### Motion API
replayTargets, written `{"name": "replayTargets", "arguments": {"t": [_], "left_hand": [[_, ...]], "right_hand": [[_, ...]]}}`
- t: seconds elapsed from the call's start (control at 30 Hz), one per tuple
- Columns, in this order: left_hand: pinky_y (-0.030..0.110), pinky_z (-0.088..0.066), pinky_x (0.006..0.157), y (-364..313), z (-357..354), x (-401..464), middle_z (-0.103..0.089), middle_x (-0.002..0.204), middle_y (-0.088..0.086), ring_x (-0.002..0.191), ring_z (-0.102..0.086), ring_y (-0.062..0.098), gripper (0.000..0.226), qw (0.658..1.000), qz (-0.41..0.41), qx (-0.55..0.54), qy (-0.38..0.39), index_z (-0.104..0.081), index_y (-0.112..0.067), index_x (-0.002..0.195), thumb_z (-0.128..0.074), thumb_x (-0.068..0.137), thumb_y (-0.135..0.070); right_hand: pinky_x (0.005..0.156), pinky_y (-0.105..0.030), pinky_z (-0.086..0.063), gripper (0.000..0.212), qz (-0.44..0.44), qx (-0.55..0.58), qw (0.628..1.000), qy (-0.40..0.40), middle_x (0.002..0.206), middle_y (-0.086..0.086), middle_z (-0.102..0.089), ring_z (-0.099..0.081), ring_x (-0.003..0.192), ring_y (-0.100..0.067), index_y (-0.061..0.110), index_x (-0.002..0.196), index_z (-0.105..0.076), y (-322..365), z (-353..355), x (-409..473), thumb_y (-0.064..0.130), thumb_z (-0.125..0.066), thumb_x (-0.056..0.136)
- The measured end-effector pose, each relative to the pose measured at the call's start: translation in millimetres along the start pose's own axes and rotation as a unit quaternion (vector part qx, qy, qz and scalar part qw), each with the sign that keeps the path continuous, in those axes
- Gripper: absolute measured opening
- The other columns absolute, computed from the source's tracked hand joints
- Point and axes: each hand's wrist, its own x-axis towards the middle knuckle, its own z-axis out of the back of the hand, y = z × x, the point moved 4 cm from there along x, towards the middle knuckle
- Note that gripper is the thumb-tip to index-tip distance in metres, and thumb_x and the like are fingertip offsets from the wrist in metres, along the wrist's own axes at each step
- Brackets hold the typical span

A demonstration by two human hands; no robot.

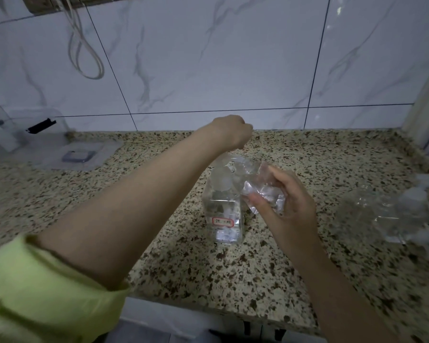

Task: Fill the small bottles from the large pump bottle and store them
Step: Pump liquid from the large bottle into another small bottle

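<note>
Large pump bottle [223,214] upright mid-counter [307,280], red-bordered label facing near. Left hand [233,131] above pump head, fingers curled down onto it; exact grip cannot tell. Right hand [282,201] pinching small clear bottle [260,189], tilted against pump spout. More clear bottles [386,214] far right.

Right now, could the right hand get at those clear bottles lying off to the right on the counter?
Probably not at once: the right hand is wrapped round a small clear bottle. The counter between it and the clear bottles looks free.
</note>
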Motion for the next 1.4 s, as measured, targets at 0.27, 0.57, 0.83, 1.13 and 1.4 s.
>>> {"name": "replayTargets", "arguments": {"t": [0.27, 0.57, 0.83, 1.13, 1.4], "left_hand": [[0.037, -0.048, 0.099, 11.8, -12.3, 6.2, -0.075, 0.102, 0.003, 0.099, -0.067, 0.021, 0.035, 0.998, 0.007, -0.070, -0.007, -0.058, -0.010, 0.126, -0.037, 0.103, -0.027], [0.029, -0.046, 0.093, 14.7, -23.2, 11.4, -0.075, 0.088, 0.001, 0.096, -0.067, 0.020, 0.053, 0.993, 0.021, -0.104, 0.058, -0.072, -0.010, 0.105, -0.028, 0.107, -0.039], [0.037, -0.045, 0.103, 17.4, -22.5, 11.1, -0.077, 0.088, 0.001, 0.095, -0.069, 0.020, 0.057, 0.993, 0.013, -0.113, 0.044, -0.074, -0.014, 0.095, -0.027, 0.106, -0.044], [0.043, -0.040, 0.109, 14.2, -21.2, 8.4, -0.075, 0.102, 0.003, 0.107, -0.063, 0.025, 0.055, 0.995, 0.002, -0.070, 0.066, -0.072, -0.017, 0.107, -0.030, 0.104, -0.052], [0.043, -0.040, 0.109, 15.1, -23.5, 7.4, -0.074, 0.109, 0.004, 0.108, -0.061, 0.023, 0.056, 0.996, -0.005, -0.045, 0.071, -0.072, -0.016, 0.114, -0.030, 0.104, -0.052]], "right_hand": [[0.095, -0.025, -0.053, 0.049, 0.016, -0.014, 1.000, 0.000, 0.118, 0.017, -0.063, -0.064, 0.110, -0.011, 0.031, 0.132, -0.058, -1.2, 1.1, -1.3, 0.032, -0.076, 0.087], [0.093, -0.020, -0.051, 0.049, 0.009, -0.025, 1.000, 0.001, 0.115, 0.015, -0.063, -0.063, 0.106, -0.008, 0.027, 0.131, -0.058, -4.1, 2.8, -3.3, 0.034, -0.077, 0.087], [0.094, -0.023, -0.052, 0.049, 0.000, -0.008, 1.000, 0.003, 0.116, 0.012, -0.065, -0.064, 0.109, -0.011, 0.027, 0.131, -0.059, -2.7, 1.7, -3.4, 0.031, -0.078, 0.086], [0.095, -0.026, -0.053, 0.046, 0.007, -0.018, 1.000, -0.004, 0.115, 0.015, -0.064, -0.064, 0.108, -0.010, 0.029, 0.129, -0.059, -0.2, 2.5, -5.2, 0.036, -0.076, 0.087], [0.095, -0.033, -0.054, 0.047, -0.006, -0.011, 1.000, -0.004, 0.114, 0.015, -0.064, -0.064, 0.109, -0.014, 0.026, 0.130, -0.060, -1.4, 3.9, -6.1, 0.038, -0.073, 0.087]]}}
